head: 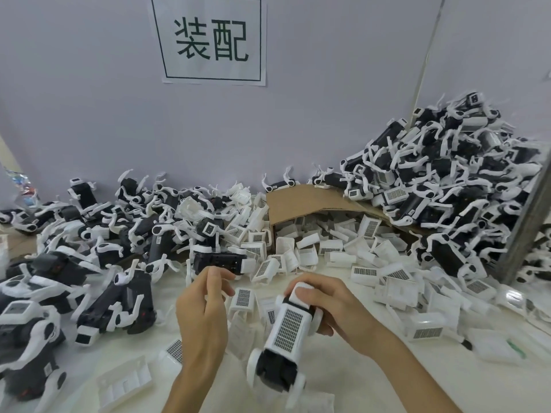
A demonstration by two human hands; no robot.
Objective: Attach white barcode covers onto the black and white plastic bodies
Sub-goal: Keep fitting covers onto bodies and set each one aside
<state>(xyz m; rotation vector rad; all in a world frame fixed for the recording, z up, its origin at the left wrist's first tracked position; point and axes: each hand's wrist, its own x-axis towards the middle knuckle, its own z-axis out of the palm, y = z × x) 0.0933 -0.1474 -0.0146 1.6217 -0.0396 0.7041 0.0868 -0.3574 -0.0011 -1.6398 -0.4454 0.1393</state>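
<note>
At the table's (372, 386) left, bare bodies (89, 248) lie heaped, black with white arms. Beside them the left hand (205, 311) hovers over the table, its fingers loosely curled and the thumb near the fingertips; nothing shows between them. Just right of it, the body (272, 368) being worked on is tilted with its black end toward the person. A cover (287, 329) lies along its top, barcode up. The right hand (331, 308) grips the far end, thumb pressed on the white cap and fingers wrapped beneath. To seat the cover well, I judge the left hand should steady the near end while the thumb presses along both edges until no corner rides high. Farther right, loose covers (366, 272) spill from a box (298, 204), and covered bodies (447, 180) are piled against the wall (89, 114).
</note>
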